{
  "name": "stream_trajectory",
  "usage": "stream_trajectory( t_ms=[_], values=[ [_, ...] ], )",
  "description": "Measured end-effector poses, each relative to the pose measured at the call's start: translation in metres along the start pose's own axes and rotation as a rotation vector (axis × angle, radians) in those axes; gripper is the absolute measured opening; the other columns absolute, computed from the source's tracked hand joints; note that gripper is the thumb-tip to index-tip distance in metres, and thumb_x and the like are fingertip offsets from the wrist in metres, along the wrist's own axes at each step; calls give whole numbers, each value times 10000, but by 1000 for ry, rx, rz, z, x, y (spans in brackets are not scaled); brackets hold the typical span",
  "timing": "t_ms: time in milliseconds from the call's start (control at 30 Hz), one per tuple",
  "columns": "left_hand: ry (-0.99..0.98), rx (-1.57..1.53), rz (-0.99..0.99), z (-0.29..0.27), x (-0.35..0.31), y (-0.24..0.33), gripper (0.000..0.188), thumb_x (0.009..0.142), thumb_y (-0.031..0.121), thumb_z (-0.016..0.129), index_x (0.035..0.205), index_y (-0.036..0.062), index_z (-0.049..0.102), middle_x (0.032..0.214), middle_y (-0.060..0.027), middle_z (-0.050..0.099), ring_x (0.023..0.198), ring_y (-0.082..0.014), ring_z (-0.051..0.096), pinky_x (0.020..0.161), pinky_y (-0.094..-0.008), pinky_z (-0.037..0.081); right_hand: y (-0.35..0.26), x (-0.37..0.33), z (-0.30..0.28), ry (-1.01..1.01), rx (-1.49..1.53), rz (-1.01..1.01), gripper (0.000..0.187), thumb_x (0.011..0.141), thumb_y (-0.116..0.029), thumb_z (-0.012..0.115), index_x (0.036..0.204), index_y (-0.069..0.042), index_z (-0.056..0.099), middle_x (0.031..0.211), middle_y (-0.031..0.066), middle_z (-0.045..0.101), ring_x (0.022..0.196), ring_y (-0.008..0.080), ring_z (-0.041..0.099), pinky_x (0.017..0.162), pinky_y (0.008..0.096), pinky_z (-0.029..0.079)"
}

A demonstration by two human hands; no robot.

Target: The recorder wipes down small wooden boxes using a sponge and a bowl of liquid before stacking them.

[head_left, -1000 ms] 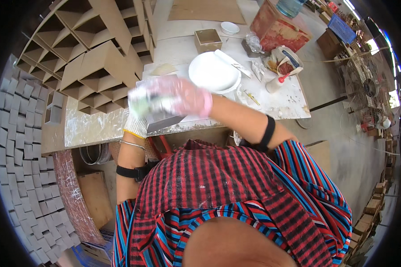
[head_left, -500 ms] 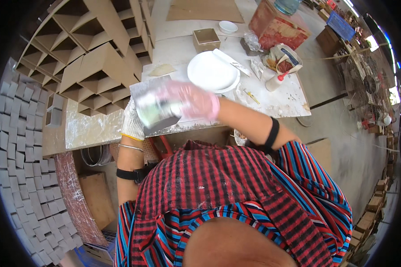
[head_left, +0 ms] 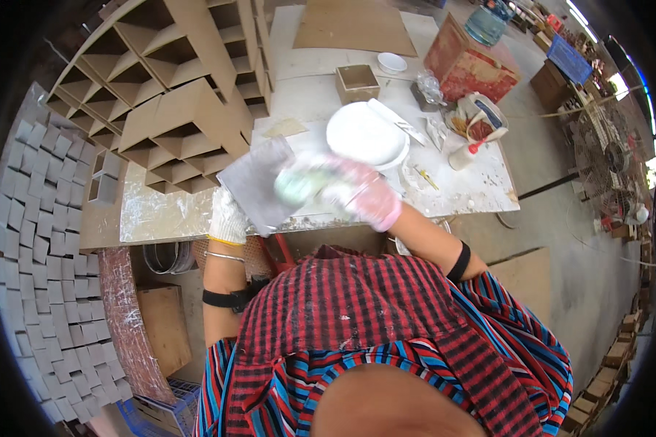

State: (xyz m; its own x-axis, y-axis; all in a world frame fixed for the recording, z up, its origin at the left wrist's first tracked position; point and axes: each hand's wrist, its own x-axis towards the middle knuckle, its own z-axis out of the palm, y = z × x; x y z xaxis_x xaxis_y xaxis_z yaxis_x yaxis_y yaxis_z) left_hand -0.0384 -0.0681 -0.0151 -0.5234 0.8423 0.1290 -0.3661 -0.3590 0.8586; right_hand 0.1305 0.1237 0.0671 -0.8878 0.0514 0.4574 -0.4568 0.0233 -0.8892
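My left hand (head_left: pixel 228 217), in a white knitted glove with a yellow hem, holds a grey box-like piece (head_left: pixel 259 186) tilted above the table's near edge. Most of its fingers are hidden behind the piece. My right hand (head_left: pixel 368 193), in a pink and white glove, is closed around a soft-looking pale green thing (head_left: pixel 295 188), perhaps a cloth or sponge; motion blurs both. The green thing is at the grey piece's right edge; whether they touch I cannot tell. Beyond my right hand lies a round white plate (head_left: pixel 361 131) with a white flat strip (head_left: pixel 397 120) across its rim.
Brown compartment boxes (head_left: pixel 175 124) are stacked at the left of the table (head_left: pixel 459 189). An open small box (head_left: pixel 357 84), a white bowl (head_left: pixel 391 63), a red-capped bottle (head_left: pixel 465 154) and a red box (head_left: pixel 466 62) stand farther back. Many grey boxes (head_left: pixel 40 255) are piled at far left.
My right hand has swept right with the green thing, off the grey piece's face, baring more of it. The whole view has shifted slightly.
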Motion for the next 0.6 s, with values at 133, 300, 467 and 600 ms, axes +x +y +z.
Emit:
stream_trajectory(
  t_ms=[133, 300, 467, 600],
  values=[
    [38, -98, 93, 11, 0, -2, 437, 949, 325, 325, 1293, 65, 400, 1331, -134, 426, 1195, -281, 433, 1008, -414, 364, -11, -15, -40, 478, -182, 252, 429, 822, -178, 570, 1201, 10, 501, 1112, 145, 581, 1031, 215, 543, 901, 309, 407],
    [292, -114, 120, -14, -5, -36, 437, 965, 298, 272, 1336, 79, 345, 1337, -132, 422, 1194, -298, 435, 986, -416, 388, 5, -38, -48, 438, -348, 269, 464, 825, -197, 563, 1229, 15, 483, 1149, 150, 574, 1075, 229, 526, 931, 325, 381],
    [394, -257, 56, -2, -9, -39, 431, 966, 288, 277, 1337, 77, 343, 1329, -132, 429, 1184, -295, 444, 976, -416, 398, 27, -55, -55, 477, -168, 321, 448, 825, -169, 566, 1230, 10, 491, 1151, 143, 576, 1065, 219, 534, 920, 316, 390],
    [174, -532, 98, 5, -14, -28, 427, 967, 280, 282, 1337, 76, 341, 1322, -131, 434, 1177, -293, 451, 968, -416, 407, 31, -58, -63, 494, -84, 322, 456, 812, -160, 590, 1228, 0, 495, 1141, 146, 583, 1052, 223, 544, 912, 316, 400]
  ],
)
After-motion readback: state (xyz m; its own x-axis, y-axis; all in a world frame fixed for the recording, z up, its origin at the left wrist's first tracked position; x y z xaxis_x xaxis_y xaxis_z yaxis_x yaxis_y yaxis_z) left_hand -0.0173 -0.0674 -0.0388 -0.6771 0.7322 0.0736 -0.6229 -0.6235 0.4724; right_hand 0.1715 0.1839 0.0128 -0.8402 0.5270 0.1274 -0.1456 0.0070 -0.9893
